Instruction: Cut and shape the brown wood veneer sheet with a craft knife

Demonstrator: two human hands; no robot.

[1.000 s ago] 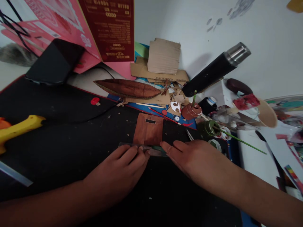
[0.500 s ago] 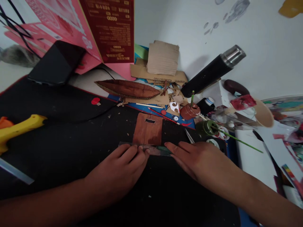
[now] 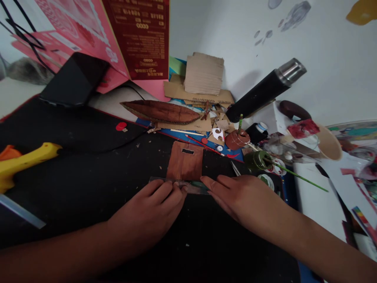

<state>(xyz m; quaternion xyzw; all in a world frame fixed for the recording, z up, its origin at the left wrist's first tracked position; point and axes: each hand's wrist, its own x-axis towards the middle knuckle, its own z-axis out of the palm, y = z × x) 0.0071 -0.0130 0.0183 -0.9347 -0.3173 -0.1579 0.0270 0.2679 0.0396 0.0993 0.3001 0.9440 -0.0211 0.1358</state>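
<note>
A brown-painted rectangular card (image 3: 188,163) with a small slot cut near its far edge lies flat on the black mat. Across its near edge runs a clear, ruler-like strip (image 3: 194,188), partly covered by fingers. My left hand (image 3: 153,206) has its fingers bent and pressed down on the strip's left half. My right hand (image 3: 241,198) is closed, its fingertips against the right part of the strip close to the card's near right corner. Whatever is under the fingers of either hand is hidden.
Beyond the card lies a brown boat-shaped piece (image 3: 161,111). Paint jars (image 3: 237,138), a black flask (image 3: 262,92) and cardboard scraps (image 3: 203,74) crowd the back right. A yellow-handled tool (image 3: 32,161) lies at left; tweezers-like metal tips (image 3: 235,169) show beyond my right hand.
My right hand has slid slightly left along the strip. My left hand stays pressed in place. The whole view has shifted a little.
</note>
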